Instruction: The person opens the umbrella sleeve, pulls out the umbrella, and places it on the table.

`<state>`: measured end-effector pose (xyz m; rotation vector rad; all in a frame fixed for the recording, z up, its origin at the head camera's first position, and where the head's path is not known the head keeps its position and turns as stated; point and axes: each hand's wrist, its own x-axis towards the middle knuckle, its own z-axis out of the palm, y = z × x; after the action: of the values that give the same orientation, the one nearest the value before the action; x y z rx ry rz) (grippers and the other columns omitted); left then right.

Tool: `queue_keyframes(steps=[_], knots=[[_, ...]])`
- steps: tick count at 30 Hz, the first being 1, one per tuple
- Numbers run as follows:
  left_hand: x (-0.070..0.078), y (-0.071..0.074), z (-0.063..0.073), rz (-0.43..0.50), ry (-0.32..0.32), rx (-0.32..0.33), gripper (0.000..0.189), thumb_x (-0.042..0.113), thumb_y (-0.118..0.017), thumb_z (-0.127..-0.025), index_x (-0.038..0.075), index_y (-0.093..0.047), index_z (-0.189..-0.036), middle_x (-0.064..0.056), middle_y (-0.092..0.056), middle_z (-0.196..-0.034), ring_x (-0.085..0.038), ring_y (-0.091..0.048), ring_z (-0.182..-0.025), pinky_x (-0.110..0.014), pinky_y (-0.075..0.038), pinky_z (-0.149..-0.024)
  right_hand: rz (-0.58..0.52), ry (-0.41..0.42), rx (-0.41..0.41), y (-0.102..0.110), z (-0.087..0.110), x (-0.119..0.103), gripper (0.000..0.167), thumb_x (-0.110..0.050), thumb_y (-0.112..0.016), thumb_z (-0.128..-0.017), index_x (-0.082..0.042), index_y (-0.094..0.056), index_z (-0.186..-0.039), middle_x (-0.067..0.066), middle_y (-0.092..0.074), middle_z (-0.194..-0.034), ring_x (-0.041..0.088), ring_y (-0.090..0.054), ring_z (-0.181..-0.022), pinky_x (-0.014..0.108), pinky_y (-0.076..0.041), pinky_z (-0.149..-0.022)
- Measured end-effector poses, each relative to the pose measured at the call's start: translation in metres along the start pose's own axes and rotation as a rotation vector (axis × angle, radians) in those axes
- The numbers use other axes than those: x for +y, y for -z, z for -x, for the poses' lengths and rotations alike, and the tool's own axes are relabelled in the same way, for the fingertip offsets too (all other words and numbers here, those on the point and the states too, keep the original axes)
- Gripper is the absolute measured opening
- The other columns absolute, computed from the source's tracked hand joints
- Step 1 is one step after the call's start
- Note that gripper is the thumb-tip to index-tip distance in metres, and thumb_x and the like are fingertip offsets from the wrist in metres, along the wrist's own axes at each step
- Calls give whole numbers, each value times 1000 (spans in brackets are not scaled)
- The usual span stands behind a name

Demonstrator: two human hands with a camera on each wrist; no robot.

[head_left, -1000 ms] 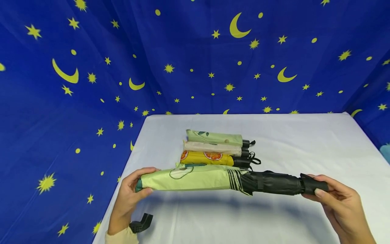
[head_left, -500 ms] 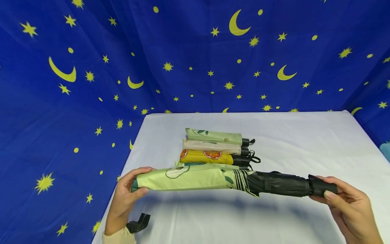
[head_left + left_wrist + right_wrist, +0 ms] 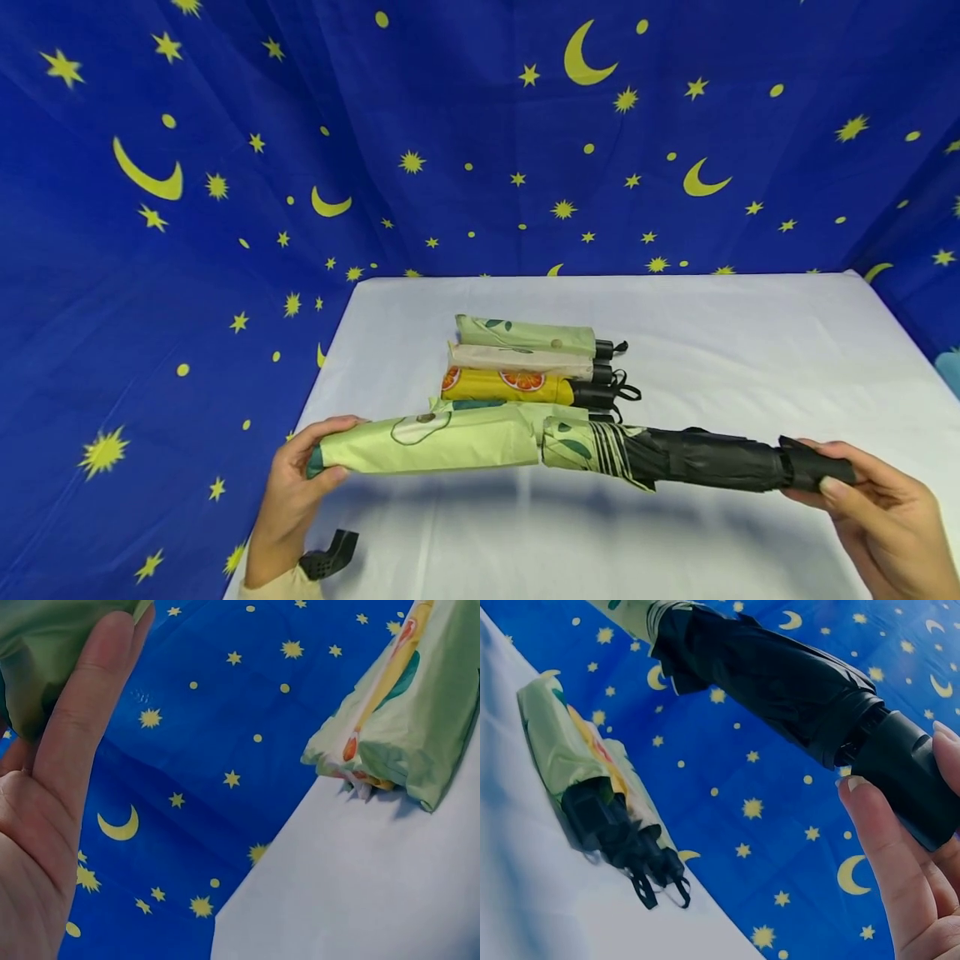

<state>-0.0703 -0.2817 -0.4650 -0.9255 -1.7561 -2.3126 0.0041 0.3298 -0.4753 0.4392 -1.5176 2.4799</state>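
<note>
A folded umbrella (image 3: 697,458) and its light green cloth sleeve (image 3: 465,442), printed with an avocado, stretch end to end across the head view, above the table. My left hand (image 3: 300,475) pinches the sleeve's dark green closed end between thumb and fingers. With my right hand (image 3: 885,500) I grip the umbrella's black handle (image 3: 907,776). The umbrella's canopy shows black near the handle, then striped and leaf-printed green up to the sleeve's mouth. A narrow notch shows between the two there. Any part of the umbrella inside the sleeve is hidden.
Behind lie several more folded umbrellas side by side: pale green (image 3: 525,336), cream (image 3: 525,360), yellow with orange slices (image 3: 543,387), and a light green one (image 3: 480,406) partly hidden. A white cloth covers the table (image 3: 750,350). A blue star-print curtain (image 3: 480,125) surrounds it.
My hands have moved apart, the left one leftward with the sleeve, the right one rightward with the umbrella. More of the umbrella's leaf-printed green canopy shows outside the sleeve.
</note>
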Motion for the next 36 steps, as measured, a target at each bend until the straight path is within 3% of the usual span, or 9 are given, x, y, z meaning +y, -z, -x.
queue_keyframes(steps=[3, 9, 15, 21, 31, 36], knots=[[-2, 2, 2, -5, 26, 11, 45, -21, -57, -93, -23, -46, -136, -24, -61, -135, -29, -61, -119, -33, -54, -94, 8, 0, -15, 9, 3, 1, 50, 35, -26, -93, 23, -44, -139, 23, -63, -135, 30, -65, -120, 44, -57, -82], [-8, 6, 14, -51, 152, 42, 46, -21, -56, -93, -18, -48, -138, -18, -63, -134, -24, -62, -116, -30, -54, -91, 65, -74, -37, 23, 11, 13, 50, 34, -28, -94, 20, -48, -138, 17, -65, -133, 25, -65, -121, 44, -56, -82], [-27, 13, 24, -112, 241, 68, 45, -20, -59, -92, -19, -49, -136, -10, -66, -132, -19, -63, -113, -28, -55, -88, 147, -178, 4, 38, 16, 26, 47, 30, -36, -96, 16, -51, -138, 12, -68, -130, 21, -67, -116, 44, -58, -80], [-47, 16, 34, -61, 324, 46, 46, -17, -62, -92, -19, -49, -136, -8, -64, -135, -18, -62, -117, -28, -54, -92, 205, -290, 6, 48, 22, 38, 43, 24, -42, -98, 12, -55, -137, 4, -68, -130, 17, -68, -114, 45, -58, -80], [-63, 17, 36, -66, 378, 20, 46, -18, -62, -91, -19, -49, -136, -12, -63, -136, -19, -64, -117, -28, -55, -94, 107, -329, 55, 60, 28, 51, 45, 23, -41, -99, 4, -63, -133, 3, -67, -128, 19, -69, -112, 40, -58, -82], [-65, 17, 36, -79, 434, 7, 47, -16, -64, -92, -16, -50, -137, -14, -61, -137, -20, -62, -120, -30, -54, -95, 171, -352, 55, 62, 27, 51, 43, 21, -44, -99, 3, -63, -134, 0, -67, -127, 17, -69, -110, 40, -58, -81]])
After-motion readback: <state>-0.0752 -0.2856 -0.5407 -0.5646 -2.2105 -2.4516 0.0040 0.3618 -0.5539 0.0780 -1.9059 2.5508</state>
